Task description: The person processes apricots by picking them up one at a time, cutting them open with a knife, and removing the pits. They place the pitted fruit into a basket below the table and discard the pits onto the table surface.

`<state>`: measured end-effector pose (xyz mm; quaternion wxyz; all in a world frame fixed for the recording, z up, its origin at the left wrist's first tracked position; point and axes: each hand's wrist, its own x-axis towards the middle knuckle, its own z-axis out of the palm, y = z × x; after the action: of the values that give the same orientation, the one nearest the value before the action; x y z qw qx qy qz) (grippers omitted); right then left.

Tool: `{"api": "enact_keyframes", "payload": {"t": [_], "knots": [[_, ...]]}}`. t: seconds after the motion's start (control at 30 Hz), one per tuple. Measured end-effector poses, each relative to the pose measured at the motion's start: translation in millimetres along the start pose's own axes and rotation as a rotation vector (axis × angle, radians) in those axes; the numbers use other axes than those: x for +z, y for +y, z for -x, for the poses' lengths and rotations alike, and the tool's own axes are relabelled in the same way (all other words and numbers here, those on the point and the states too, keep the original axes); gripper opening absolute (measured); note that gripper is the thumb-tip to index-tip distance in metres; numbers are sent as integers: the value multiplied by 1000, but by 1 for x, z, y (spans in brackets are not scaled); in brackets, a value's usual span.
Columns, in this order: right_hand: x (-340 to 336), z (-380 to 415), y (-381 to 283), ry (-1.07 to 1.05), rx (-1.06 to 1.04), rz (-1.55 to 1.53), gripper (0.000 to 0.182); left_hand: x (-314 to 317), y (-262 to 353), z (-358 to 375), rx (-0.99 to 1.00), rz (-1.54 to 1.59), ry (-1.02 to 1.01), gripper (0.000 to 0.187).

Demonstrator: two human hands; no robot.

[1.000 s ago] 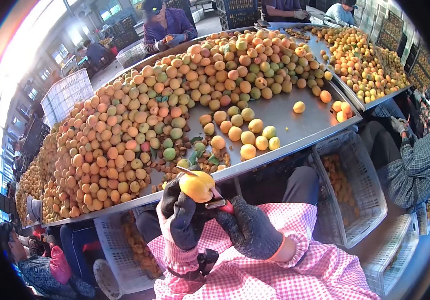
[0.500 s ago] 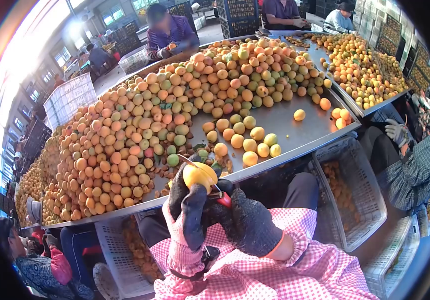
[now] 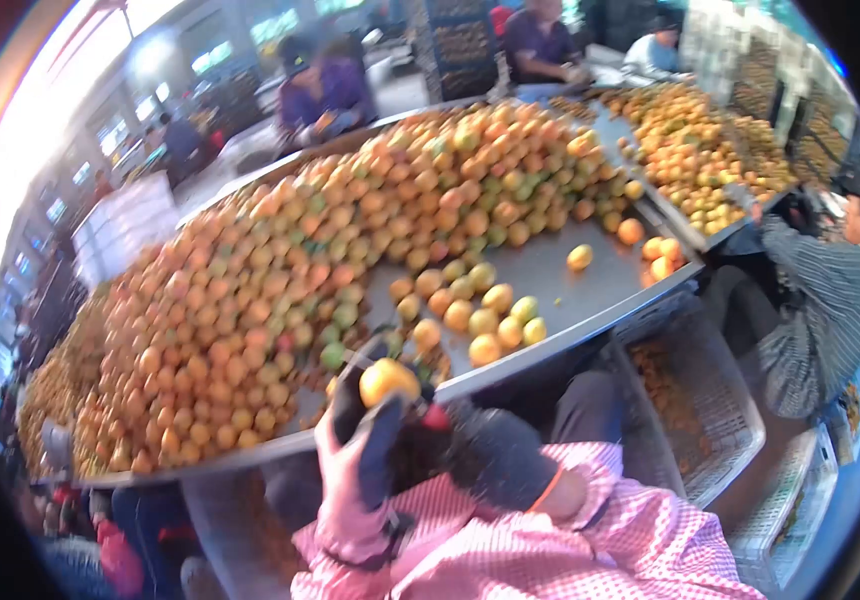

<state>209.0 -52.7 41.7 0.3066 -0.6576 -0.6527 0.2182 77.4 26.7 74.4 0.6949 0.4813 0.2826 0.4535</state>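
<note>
My left hand [image 3: 372,425], in a dark glove with a pink cuff, is closed around a yellow-orange apricot [image 3: 388,382] in front of the metal table. A thin light strip sticks out above the fruit. My right hand [image 3: 500,455], in a dark knitted glove, is closed on a small red-handled knife [image 3: 437,417] just right of the apricot. Motion blurs its blade. Beyond my hands lies a large heap of apricots [image 3: 240,300], with several loose ones [image 3: 483,322] near the table's front edge.
Below the metal table [image 3: 590,285] stand plastic crates: one at right [image 3: 740,455] with orange pieces inside, another at left [image 3: 212,510]. A co-worker [image 3: 820,300] sits at right; another person [image 3: 325,100] works across the table. A second fruit heap [image 3: 700,140] lies at back right.
The whole view has shifted and blurred as my head moved. Both hands still hold the apricot and the knife close together. The co-worker at right now leans forward, reaching toward the second table.
</note>
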Motion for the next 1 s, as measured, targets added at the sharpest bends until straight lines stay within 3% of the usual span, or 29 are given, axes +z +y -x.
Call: {"api": "enact_keyframes", "payload": {"t": [0.03,0.07,0.13,0.2,0.27,0.3,0.33,0.37,0.4,0.47,0.5,0.57,0.6,0.63,0.67,0.7,0.73,0.77,0.8,0.83,0.87,0.93,0.97,1.0], "knots": [[12,-3,4,51,-41,234,34,-1,-10,0,236,-81,-35,50],[33,-10,22,241,-179,70,28,-3,-26,1,473,-135,-79,49],[33,-17,26,242,-400,120,19,-13,-40,-8,-78,603,-46,42],[99,-38,59,453,-625,936,18,-39,-41,-17,-132,555,-93,38],[47,-41,20,182,-264,-52,17,-57,-24,-23,-138,362,9,29],[35,-49,21,199,-252,-28,17,-44,-2,-26,160,-247,16,26],[30,-59,23,212,-385,2,19,-34,16,-31,463,-855,35,25],[17,-67,17,220,-518,24,21,-37,20,-39,132,-238,132,21],[4,-73,10,112,-406,-112,20,-35,23,-46,126,-255,150,20],[31,-102,35,361,-725,154,18,-63,11,-67,51,-397,185,21],[43,-117,44,184,-576,98,18,-74,3,-78,47,-389,182,21],[35,-129,33,244,-531,169,18,-94,-15,-103,925,-1376,-42,20],[31,-134,25,305,-492,233,18,-107,-27,-113,923,-1367,-44,20],[30,-135,22,294,-434,467,20,-112,-33,-122,368,-711,37,20],[35,-140,23,287,-426,469,20,-117,-40,-129,-176,-43,108,20],[42,-145,25,265,-349,339,20,-119,-49,-131,-51,-309,132,27],[47,-151,27,241,-273,208,21,-118,-53,-134,-61,-305,134,27],[46,-157,29,57,-233,311,21,-119,-57,-137,178,-577,142,29],[54,-163,35,47,-231,306,21,-118,-59,-139,420,-850,147,31],[66,-168,41,222,-320,143,22,-91,-40,-137,-29,-458,352,32],[74,-173,45,399,-397,-28,22,-87,-36,-138,-43,-469,355,32],[83,-175,55,277,-367,-41,20,-93,-39,-140,-72,-439,387,30],[81,-177,60,163,-368,-33,19,-100,-44,-142,469,-828,147,27],[79,-180,62,52,-373,-24,18,-109,-49,-142,463,-826,149,27]]}}
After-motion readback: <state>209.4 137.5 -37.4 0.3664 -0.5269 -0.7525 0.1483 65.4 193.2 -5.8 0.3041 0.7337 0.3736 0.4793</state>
